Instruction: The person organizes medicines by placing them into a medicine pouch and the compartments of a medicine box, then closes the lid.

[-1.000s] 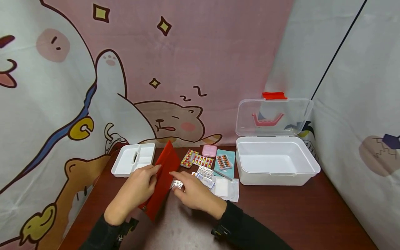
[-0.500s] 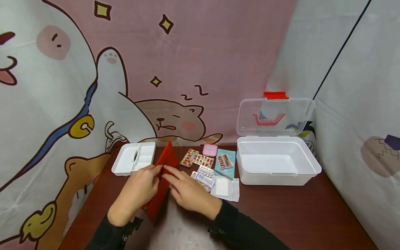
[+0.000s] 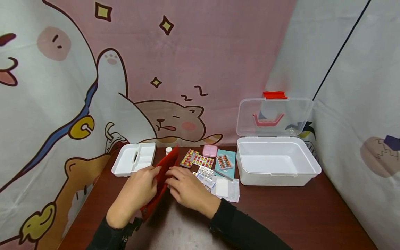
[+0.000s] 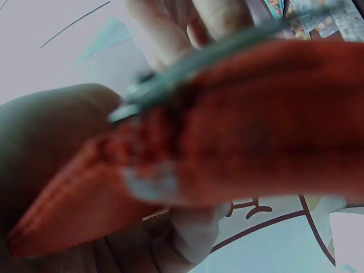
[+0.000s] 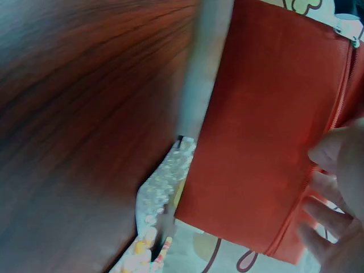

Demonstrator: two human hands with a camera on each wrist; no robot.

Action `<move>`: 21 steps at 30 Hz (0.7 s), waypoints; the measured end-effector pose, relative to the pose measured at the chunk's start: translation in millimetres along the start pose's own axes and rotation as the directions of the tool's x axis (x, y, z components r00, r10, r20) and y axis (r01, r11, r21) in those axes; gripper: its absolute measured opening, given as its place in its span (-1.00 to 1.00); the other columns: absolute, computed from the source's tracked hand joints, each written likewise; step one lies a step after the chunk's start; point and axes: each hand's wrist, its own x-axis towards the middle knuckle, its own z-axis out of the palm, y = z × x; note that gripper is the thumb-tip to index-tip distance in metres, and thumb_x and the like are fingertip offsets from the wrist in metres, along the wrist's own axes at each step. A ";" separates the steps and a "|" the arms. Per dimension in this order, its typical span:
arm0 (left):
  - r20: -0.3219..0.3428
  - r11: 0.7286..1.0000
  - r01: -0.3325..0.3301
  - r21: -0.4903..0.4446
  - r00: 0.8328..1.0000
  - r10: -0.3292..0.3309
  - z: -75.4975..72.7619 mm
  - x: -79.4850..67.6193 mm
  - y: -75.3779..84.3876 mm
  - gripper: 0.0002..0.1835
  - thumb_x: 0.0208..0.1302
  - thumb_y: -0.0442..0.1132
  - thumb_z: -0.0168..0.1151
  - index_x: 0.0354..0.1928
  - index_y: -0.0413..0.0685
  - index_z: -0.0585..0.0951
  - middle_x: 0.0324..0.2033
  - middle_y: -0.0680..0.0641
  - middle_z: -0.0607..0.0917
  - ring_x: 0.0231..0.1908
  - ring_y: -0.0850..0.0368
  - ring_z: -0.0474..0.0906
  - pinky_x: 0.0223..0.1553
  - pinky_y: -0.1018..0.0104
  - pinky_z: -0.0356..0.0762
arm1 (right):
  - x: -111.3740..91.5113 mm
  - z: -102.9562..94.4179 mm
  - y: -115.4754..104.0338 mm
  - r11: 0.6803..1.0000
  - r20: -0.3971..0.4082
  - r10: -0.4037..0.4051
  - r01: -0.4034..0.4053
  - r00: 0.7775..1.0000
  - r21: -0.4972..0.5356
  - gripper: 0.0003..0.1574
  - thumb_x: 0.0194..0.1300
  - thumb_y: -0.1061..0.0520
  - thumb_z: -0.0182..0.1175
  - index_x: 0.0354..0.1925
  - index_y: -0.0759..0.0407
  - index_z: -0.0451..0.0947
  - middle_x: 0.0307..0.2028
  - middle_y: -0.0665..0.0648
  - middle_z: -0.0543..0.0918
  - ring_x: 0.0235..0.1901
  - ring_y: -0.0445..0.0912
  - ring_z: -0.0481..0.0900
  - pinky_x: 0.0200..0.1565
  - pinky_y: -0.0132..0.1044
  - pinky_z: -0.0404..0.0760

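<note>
Upright between my hands in the head view is a red zippered pouch [image 3: 170, 160], its top edge partly parted. My left hand [image 3: 139, 187] grips its left side; in the left wrist view the thumb and fingers lie on either side of the pouch [image 4: 273, 125], which is blurred. My right hand [image 3: 189, 191] holds the zipped edge with bent fingertips. In the right wrist view those fingers curl at the zipper [image 5: 335, 108] along one edge. The inside of the pouch is too dark to make out.
Right of the pouch lie blister packs [image 3: 203, 160], a pink case [image 3: 209, 150], tweezers [image 3: 223, 174] and a gauze packet [image 3: 232, 191]. A white bottle cap [image 3: 168, 150] shows behind it. A white tray [image 3: 120, 170] stands left, an open white box [image 3: 278, 178] right.
My right hand has moved left onto the pouch's edge, and the small silvery blister pack by its fingers is no longer visible. The pouch has parted and tilted, uncovering the white cap behind it.
</note>
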 end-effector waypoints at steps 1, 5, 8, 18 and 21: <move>0.002 1.000 0.000 0.001 1.000 0.000 -0.4 -0.5 0.1 -0.62 0.32 -0.49 0.30 0.15 -0.19 0.80 -0.18 -0.12 0.81 -0.34 0.04 0.71 -0.33 0.09 0.71 | -0.9 0.2 1.1 1.000 -0.010 -0.018 0.018 1.000 0.002 -0.75 0.45 0.09 0.44 0.07 -0.05 0.81 0.20 -0.03 0.75 0.37 -0.06 0.64 0.51 -0.12 0.50; 0.026 1.000 0.009 -0.016 1.000 -0.008 -1.5 -1.4 0.1 -0.57 0.32 -0.51 0.25 0.20 -0.22 0.79 -0.07 -0.17 0.82 -0.24 -0.01 0.76 -0.22 0.06 0.75 | -4.9 1.3 5.6 0.997 -0.027 -0.080 0.080 0.996 0.000 -0.78 0.40 0.11 0.46 0.01 -0.04 0.82 0.08 -0.06 0.82 0.23 -0.13 0.73 0.38 -0.16 0.57; 0.059 0.999 0.016 -0.037 0.998 -0.014 -2.0 -1.5 -1.3 -0.55 0.33 -0.51 0.24 0.23 -0.26 0.77 0.04 -0.22 0.81 -0.11 -0.09 0.79 -0.09 -0.01 0.78 | -8.9 2.8 8.7 0.995 -0.009 -0.100 0.100 0.995 0.013 -0.78 0.42 0.11 0.43 0.02 -0.03 0.82 0.05 -0.06 0.82 0.18 -0.14 0.76 0.26 -0.19 0.60; 0.144 0.996 0.050 -0.079 0.989 -0.039 -4.5 1.5 -8.9 -0.54 0.35 -0.49 0.22 0.28 -0.33 0.73 0.20 -0.27 0.78 0.05 -0.13 0.78 0.04 -0.03 0.77 | -21.3 5.7 19.1 0.992 0.056 -0.066 0.060 0.996 0.107 -0.81 0.46 0.14 0.40 0.01 -0.01 0.79 0.01 -0.06 0.79 0.12 -0.14 0.72 0.33 -0.31 0.63; 0.136 0.992 0.084 -0.089 0.988 -0.072 -9.0 2.1 -9.7 -0.53 0.35 -0.50 0.18 0.27 -0.32 0.74 0.15 -0.25 0.79 -0.03 -0.09 0.77 -0.06 0.04 0.78 | -24.2 4.3 21.6 0.993 0.048 -0.034 0.028 0.998 0.115 -0.84 0.47 0.14 0.39 -0.02 -0.01 0.79 -0.02 -0.07 0.78 0.10 -0.14 0.73 0.27 -0.32 0.66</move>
